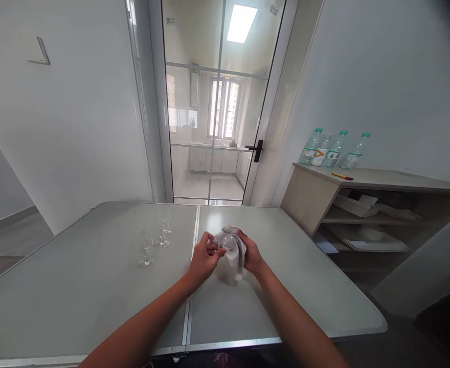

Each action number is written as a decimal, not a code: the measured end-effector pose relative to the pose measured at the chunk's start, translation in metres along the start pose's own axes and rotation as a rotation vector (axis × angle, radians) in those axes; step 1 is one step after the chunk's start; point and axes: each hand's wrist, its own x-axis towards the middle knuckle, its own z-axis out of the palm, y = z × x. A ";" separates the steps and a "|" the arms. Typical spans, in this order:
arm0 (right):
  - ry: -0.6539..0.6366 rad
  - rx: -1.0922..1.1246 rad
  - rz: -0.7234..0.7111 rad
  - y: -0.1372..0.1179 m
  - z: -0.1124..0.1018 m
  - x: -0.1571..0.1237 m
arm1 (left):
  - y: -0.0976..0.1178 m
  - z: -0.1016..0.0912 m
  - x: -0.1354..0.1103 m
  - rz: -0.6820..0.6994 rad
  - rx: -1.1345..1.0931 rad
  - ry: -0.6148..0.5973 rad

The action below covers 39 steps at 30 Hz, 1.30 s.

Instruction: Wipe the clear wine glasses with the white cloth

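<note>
Gripping from both sides, the left hand (204, 257) and the right hand (252, 254) meet just above the pale grey folding table (94, 296), a little right of its centre seam. Between them sits a small clear stemmed glass (227, 240). The left hand is closed narrowly, thumb and fingertips pinched on the near end of the glass, most likely its stem or foot, though the clear material makes that hard to tell. That grip seems meant to keep the glass from turning or slipping. The right hand is curled around a soft grey-white cloth (235, 259), which wraps over and behind the bowl and hangs down towards the tabletop. This hand appears to meet the glass only through fabric, probably so that bare fingers stay off the bowl. The glass lies tipped on its side rather than upright, held off the table, with its rounded bowl catching a bright highlight against the cloth. It looks thin and colourless, and no contents can be made out. To the left, three more clear stemmed glasses (162, 237) stand upright in a loose cluster on the table's other half, well apart from the hands, where an elbow is unlikely to reach them. Off to the right, a light wooden shelf unit (309, 199) carries four clear plastic water bottles with green caps (338, 149) along the wall.
</note>
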 end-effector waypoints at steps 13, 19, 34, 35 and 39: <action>-0.304 -0.886 -0.411 0.017 0.013 -0.004 | -0.011 -0.003 0.007 -0.132 -0.074 0.242; -0.289 -1.325 -0.593 0.010 0.007 -0.003 | -0.013 -0.003 0.004 -0.081 0.062 0.190; 0.153 -0.710 -0.352 0.007 0.000 0.005 | -0.010 0.003 -0.009 0.081 0.443 -0.121; 0.202 -0.557 -0.280 0.008 0.000 0.006 | -0.009 0.003 -0.009 0.088 0.446 -0.127; 0.150 -0.118 -0.070 0.005 0.003 0.006 | -0.001 0.004 -0.008 0.058 0.312 -0.085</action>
